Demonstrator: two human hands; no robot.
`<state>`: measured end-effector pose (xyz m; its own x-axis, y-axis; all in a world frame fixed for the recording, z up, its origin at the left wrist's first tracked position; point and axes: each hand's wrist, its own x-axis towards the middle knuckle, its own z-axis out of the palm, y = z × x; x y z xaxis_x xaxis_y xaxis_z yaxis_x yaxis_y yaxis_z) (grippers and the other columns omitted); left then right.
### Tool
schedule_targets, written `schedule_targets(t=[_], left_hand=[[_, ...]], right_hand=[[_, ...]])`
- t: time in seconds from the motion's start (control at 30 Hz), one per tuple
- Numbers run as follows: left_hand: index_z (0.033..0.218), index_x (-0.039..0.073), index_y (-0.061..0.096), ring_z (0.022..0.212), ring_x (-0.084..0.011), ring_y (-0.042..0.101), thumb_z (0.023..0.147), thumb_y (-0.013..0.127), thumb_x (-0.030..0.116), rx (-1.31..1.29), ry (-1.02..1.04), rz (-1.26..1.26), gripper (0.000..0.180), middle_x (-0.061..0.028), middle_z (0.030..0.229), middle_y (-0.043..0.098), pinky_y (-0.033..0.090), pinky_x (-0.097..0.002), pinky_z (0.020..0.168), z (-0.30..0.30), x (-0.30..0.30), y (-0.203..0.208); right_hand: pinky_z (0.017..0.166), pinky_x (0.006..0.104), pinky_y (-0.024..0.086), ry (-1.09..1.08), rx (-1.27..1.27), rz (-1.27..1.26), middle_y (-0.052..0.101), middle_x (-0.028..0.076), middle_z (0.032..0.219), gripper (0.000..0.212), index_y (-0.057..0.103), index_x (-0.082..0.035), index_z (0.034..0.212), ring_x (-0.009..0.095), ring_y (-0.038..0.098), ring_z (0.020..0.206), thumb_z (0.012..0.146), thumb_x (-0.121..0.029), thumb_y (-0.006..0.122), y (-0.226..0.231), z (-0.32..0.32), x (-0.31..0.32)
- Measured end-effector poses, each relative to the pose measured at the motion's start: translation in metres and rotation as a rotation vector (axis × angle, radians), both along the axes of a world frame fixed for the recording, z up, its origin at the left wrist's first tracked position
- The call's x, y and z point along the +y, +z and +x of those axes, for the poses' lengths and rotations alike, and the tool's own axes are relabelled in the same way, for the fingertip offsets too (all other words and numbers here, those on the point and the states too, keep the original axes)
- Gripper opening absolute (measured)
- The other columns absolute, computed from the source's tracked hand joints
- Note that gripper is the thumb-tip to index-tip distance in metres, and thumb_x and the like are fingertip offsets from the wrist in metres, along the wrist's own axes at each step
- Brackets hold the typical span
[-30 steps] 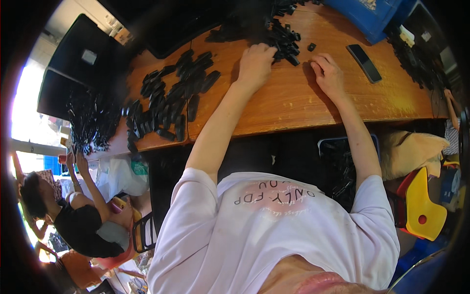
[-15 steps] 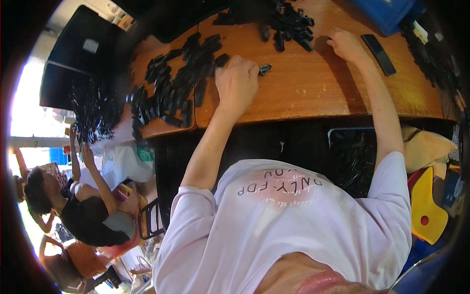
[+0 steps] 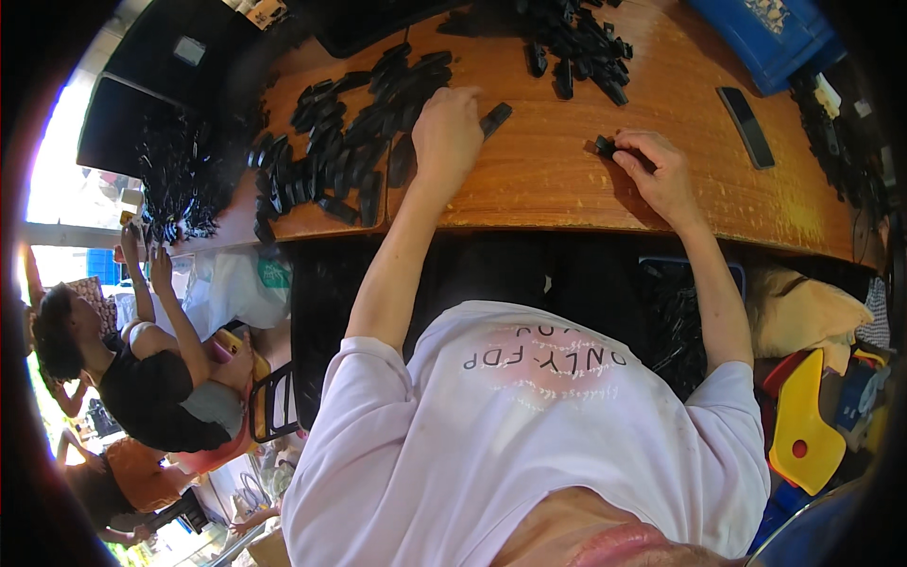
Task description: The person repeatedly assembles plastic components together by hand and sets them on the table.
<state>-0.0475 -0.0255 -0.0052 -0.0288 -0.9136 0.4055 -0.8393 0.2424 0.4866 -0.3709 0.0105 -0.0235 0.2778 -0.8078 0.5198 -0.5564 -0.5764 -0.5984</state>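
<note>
My left hand [image 3: 449, 140] is over the table, at the right edge of a spread of black plastic pieces [image 3: 345, 132]. Its fingers are curled, and a short black plastic piece [image 3: 496, 119] sticks out from its thumb side. The grip itself is partly hidden behind the back of the hand. Farther right, my right hand [image 3: 658, 175] rests low over the wood, thumb and fingers closed on a small dark plastic piece [image 3: 605, 146]. A second heap of black pieces [image 3: 586, 52] lies beyond, between the two hands.
A black phone [image 3: 746, 128] and a blue bin [image 3: 770, 38] are at the right of the wooden table [image 3: 548, 194]. More black parts [image 3: 184, 180] lie at far left, where another person [image 3: 151, 378] reaches in. A yellow plastic piece [image 3: 805, 425] stands below right.
My right hand has come nearer and slightly left, now with a small dark piece at its fingertips. My left hand has shifted slightly; a black piece shows at its thumb side. The view has tilted.
</note>
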Motion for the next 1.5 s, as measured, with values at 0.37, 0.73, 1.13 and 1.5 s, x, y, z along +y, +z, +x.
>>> schedule_targets(t=[0.37, 0.73, 1.13, 1.5], left_hand=[[0.129, 0.005, 0.073, 0.112, -0.0258, 0.07, 0.09, 0.074, 0.001, 0.344, -0.298, 0.101, 0.04, -0.0134, 0.118, 0.075, 0.056, -0.0349, 0.094, -0.024, 0.05, -0.003], [0.125, 0.006, 0.076, 0.107, -0.0226, 0.073, 0.088, 0.075, 0.0, 0.432, -0.353, 0.229, 0.037, -0.0104, 0.113, 0.076, 0.057, -0.0329, 0.095, -0.023, 0.05, 0.005], [0.123, 0.006, 0.076, 0.101, -0.0262, 0.071, 0.087, 0.073, -0.002, 0.371, -0.417, 0.207, 0.037, -0.0138, 0.108, 0.074, 0.056, -0.0347, 0.089, -0.028, 0.047, 0.007], [0.126, 0.004, 0.073, 0.123, -0.0365, 0.062, 0.091, 0.064, 0.0, -0.164, -0.169, -0.321, 0.036, -0.0141, 0.131, 0.071, 0.048, -0.0462, 0.107, -0.02, 0.003, 0.022]], right_hand=[[0.08, 0.0425, 0.055, 0.054, 0.163, -0.074, 0.071, 0.013, 0.101, 0.018, 0.073, -0.002, 0.104, 0.036, 0.068, 0.094, 0.091, -0.014, 0.077, 0.023, 0.036, 0.001], [0.075, 0.0437, 0.054, 0.345, 0.269, -0.145, 0.07, 0.016, 0.096, 0.019, 0.073, 0.001, 0.101, 0.037, 0.067, 0.088, 0.085, -0.005, 0.08, 0.031, 0.047, -0.012], [0.068, 0.045, 0.05, 0.362, 0.299, -0.314, 0.061, 0.008, 0.078, 0.015, 0.068, -0.008, 0.075, 0.032, 0.061, 0.08, 0.079, -0.015, 0.08, 0.03, 0.082, -0.015], [0.099, 0.042, 0.054, -0.282, 0.394, -0.156, 0.061, 0.005, 0.142, 0.051, 0.07, -0.016, 0.136, 0.031, 0.062, 0.123, 0.09, 0.003, 0.066, 0.008, -0.038, -0.122]])
